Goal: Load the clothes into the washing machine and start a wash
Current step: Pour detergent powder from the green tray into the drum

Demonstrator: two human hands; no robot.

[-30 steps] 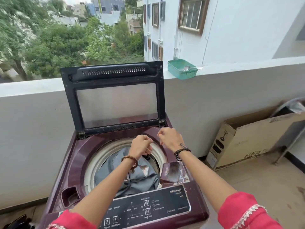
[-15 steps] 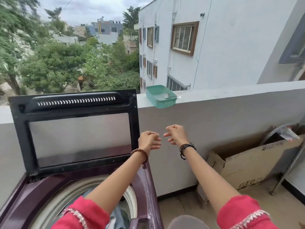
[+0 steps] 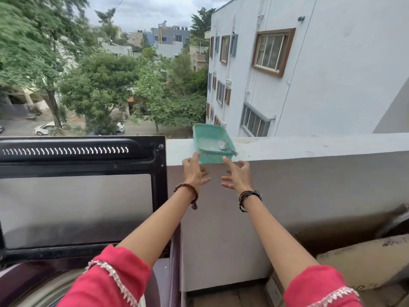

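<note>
A green plastic box (image 3: 210, 140) with a scoop inside stands on top of the balcony wall (image 3: 309, 149), overhanging its near edge. Both my arms stretch up toward it. My left hand (image 3: 194, 171) has spread fingers, its fingertips at the box's lower left corner. Just below the box's right corner, my right hand (image 3: 236, 176) is open and holds nothing. The maroon washing machine (image 3: 26, 280) is at the lower left with its black glass lid (image 3: 77, 196) standing upright. The drum and the clothes are out of view.
A brown cardboard box (image 3: 365, 264) lies on the floor at the lower right against the wall. Beyond the wall are trees, a street with cars and a white building.
My view has swung up and right, from the drum to the wall top. Both hands have risen from the machine's opening toward the green box, and their curled fingers have spread.
</note>
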